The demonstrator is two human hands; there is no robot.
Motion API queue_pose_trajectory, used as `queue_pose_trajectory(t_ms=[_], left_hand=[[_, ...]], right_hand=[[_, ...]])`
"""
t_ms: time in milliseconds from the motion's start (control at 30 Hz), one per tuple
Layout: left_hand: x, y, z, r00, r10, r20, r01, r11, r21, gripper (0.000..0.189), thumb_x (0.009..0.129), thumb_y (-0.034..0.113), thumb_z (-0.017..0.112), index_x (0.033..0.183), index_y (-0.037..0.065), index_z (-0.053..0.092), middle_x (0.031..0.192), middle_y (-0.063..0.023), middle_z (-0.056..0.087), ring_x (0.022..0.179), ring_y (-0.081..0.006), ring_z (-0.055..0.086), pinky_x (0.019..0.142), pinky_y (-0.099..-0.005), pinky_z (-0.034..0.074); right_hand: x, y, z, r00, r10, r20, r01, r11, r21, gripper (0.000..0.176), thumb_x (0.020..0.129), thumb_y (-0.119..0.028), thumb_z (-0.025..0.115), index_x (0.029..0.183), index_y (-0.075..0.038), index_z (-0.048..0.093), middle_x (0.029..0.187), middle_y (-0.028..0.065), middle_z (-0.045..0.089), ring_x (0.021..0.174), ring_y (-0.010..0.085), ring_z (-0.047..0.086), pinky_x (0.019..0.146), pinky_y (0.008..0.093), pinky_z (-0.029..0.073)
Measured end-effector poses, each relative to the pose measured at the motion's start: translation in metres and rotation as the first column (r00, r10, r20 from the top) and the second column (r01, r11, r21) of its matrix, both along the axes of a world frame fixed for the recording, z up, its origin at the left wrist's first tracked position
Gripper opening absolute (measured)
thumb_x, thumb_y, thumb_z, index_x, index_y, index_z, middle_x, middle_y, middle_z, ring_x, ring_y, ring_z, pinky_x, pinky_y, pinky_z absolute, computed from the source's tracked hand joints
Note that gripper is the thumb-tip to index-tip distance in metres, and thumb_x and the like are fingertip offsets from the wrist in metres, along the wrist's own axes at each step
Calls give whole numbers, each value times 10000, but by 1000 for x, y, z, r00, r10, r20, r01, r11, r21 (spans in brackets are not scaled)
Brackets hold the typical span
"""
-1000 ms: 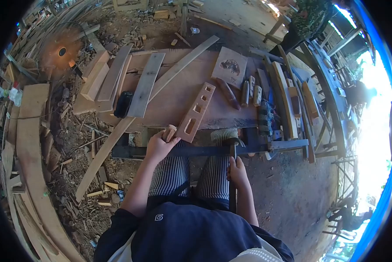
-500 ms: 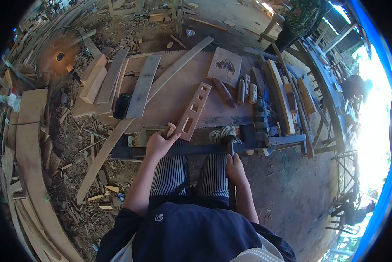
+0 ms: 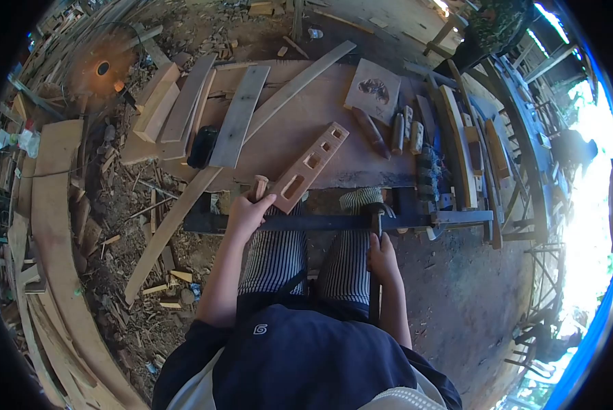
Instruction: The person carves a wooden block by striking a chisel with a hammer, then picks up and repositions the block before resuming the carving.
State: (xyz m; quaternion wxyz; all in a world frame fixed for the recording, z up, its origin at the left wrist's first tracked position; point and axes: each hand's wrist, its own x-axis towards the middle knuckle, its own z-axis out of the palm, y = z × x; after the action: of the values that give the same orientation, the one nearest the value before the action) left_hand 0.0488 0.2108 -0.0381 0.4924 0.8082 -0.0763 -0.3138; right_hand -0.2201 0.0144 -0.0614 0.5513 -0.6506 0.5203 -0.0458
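Note:
A small wooden piece [image 3: 259,184] stands up out of my left hand [image 3: 249,213], whose fingers are closed round it. That hand is beside the near end of a reddish wooden block [image 3: 311,167] with several cut-out holes, lying slanted at the bench's near edge. My right hand [image 3: 383,258] grips the handle of a hammer-like tool [image 3: 377,214], its dark head upward near my right knee. Behind the block lies the broad wooden bench top [image 3: 382,169].
Planks [image 3: 239,121] lie across the bench's left part. A carved square board [image 3: 373,89] and several thick wooden handles [image 3: 397,133] are at its back right. A spinning fan [image 3: 103,67] stands at the far left. A person [image 3: 487,34] is at the back right.
The view has shifted, so the bench and the things on it appear farther right and higher. Both hands keep their holds, and the holed block still lies beside my left hand.

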Motion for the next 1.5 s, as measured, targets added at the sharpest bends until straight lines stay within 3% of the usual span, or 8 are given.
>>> queue_pose_trajectory(t_ms=[167, 233, 300, 367, 433, 500, 800, 1500], left_hand=[[6, 8, 11, 956, -33, 293, -47, 964, 262, 389, 827, 394, 662, 858, 6, 659, 699, -157, 666, 615, -265, 668, 568, -347, 518], [-5, -9, 47, 715, -42, 698, -179, 954, 241, 340, 791, 354, 696, 875, 28, 656, 754, -147, 681, 692, -303, 675, 625, -373, 535], [-14, -22, 68, 722, -190, 665, 230, 973, 28, 278, 740, 304, 734, 863, 68, 656, 759, -99, 683, 701, -285, 680, 641, -376, 541], [-30, -53, 90, 517, -313, 797, 532, 847, -13, 266, 680, 267, 776, 852, 106, 652, 761, -61, 682, 709, -248, 686, 652, -350, 539], [-52, -98, 89, 319, -79, 945, 672, 722, -166, 205, 715, 248, 760, 724, 144, 583, 651, -38, 618, 610, -211, 645, 587, -345, 505], [-65, -132, 80, 266, -143, 953, 758, 642, -116, 176, 727, 236, 733, 733, 136, 588, 646, -39, 611, 610, -211, 641, 588, -359, 505], [-61, -188, 44, 281, -86, 956, 763, 623, -168, 178, 702, 237, 728, 747, 125, 597, 667, -57, 631, 612, -238, 649, 596, -377, 509], [-43, -204, 38, 365, -71, 928, 750, 613, -248, 214, 672, 255, 745, 773, 120, 613, 720, -69, 657, 679, -251, 666, 639, -379, 513]], right_hand=[[4, 3, 7, 987, -121, 103, 105, 984, 146, 179, 1001, -273, 459, 937, -105, 456, 580, -24, 414, 418, 69, 404, 365, 234, 341], [3, 0, 4, 984, -132, 121, 112, 981, 158, 179, 1001, -266, 464, 925, -104, 461, 565, -26, 406, 398, 66, 391, 350, 228, 325], [6, -1, 16, 981, -135, 141, 123, 988, 89, 188, 1000, -266, 469, 916, -97, 465, 568, -22, 415, 396, 67, 395, 347, 226, 327], [2, -9, 15, 980, -114, 161, 109, 993, 40, 160, 999, -234, 460, 949, -84, 486, 584, -16, 438, 393, 69, 400, 345, 222, 331], [1, -16, 25, 968, -59, 243, 116, 966, -229, 163, 1003, -230, 458, 950, -77, 478, 589, -19, 441, 432, 53, 409, 370, 232, 342], [-13, -29, 15, 957, -5, 291, 122, 915, -385, 156, 1002, -221, 461, 951, -74, 482, 612, -9, 466, 435, 50, 409, 368, 229, 344], [-25, -20, 109, 826, -395, 401, 471, 875, -108, 176, 1012, -259, 435, 1001, -85, 454, 627, -7, 440, 416, 61, 384, 363, 219, 327], [-4, -16, 116, 850, -341, 402, 417, 901, -118, 191, 1012, -248, 431, 1034, -62, 469, 628, 7, 450, 406, 71, 392, 359, 222, 323]])
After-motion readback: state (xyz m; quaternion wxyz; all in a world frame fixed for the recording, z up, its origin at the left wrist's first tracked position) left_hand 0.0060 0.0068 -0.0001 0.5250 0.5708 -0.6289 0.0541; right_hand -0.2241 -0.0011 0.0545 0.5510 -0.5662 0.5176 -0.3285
